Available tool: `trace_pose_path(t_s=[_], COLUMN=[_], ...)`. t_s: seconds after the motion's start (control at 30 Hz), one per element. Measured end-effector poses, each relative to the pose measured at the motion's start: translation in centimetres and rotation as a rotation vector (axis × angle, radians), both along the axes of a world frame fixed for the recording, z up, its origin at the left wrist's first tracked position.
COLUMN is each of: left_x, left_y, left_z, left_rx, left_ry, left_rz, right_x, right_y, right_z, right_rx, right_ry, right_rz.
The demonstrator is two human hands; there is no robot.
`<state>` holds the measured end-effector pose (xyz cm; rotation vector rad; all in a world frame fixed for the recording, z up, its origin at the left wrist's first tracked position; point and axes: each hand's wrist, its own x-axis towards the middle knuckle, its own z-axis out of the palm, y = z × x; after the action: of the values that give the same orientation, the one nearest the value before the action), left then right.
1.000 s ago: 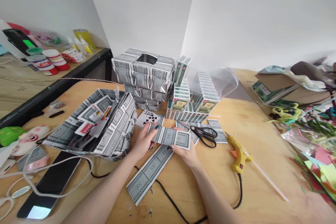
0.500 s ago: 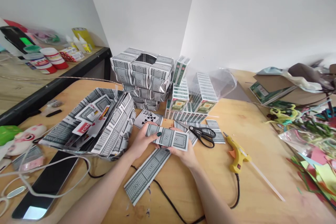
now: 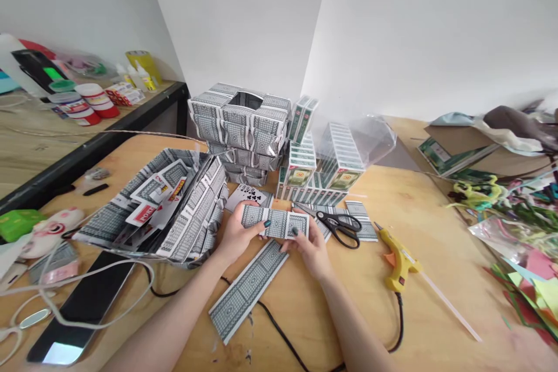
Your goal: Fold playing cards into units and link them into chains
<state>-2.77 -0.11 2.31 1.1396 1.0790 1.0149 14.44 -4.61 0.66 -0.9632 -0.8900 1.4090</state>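
A strip of joined playing cards (image 3: 279, 223), grey patterned backs up, is held just above the wooden table (image 3: 436, 279). My left hand (image 3: 238, 236) grips its left end, thumb on top. Its right end is pinched by my right hand (image 3: 307, 247), whose fingers curl over the edge. A longer strip of cards (image 3: 246, 289) lies on the table under my hands. Behind them lies a face-up clubs card (image 3: 249, 193). A large folded sheet of joined cards (image 3: 174, 209) rests to the left.
A box built of cards (image 3: 239, 128) and stacked card packs (image 3: 318, 168) stand behind. Black scissors (image 3: 340, 224) and a yellow glue gun (image 3: 399, 258) with its cord lie to the right. Craft scraps (image 3: 518, 221) fill the right edge; a phone (image 3: 78, 308) and cables lie left.
The strip in my hands has been lifted a little and drawn in shorter. My right fingers have come up over its right edge.
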Motion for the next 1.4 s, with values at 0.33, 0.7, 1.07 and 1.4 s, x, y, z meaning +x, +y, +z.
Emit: trace_pose_path(t_s=[0.33,0.7,1.07,1.4], left_x=[0.1,0.2,0.3,0.0], left_y=[0.1,0.0,0.0,0.6], left_z=[-0.1,-0.1,0.0,-0.9], left_rx=[0.013,0.041,0.058,0.169], left_ry=[0.026,0.093,0.091,-0.023], left_rz=[-0.005,-0.018,-0.031,0.405], right_x=[-0.3,-0.6,-0.8,0.0], right_y=[0.6,0.5,0.6,-0.1], right_z=[-1.0,-0.8,-0.6,-1.0], right_rx=[-0.053,-0.076,-0.079,0.077], right_ry=[0.069,0.108,0.129,-0.694], right_rz=[-0.005,-0.011,-0.031,-0.504])
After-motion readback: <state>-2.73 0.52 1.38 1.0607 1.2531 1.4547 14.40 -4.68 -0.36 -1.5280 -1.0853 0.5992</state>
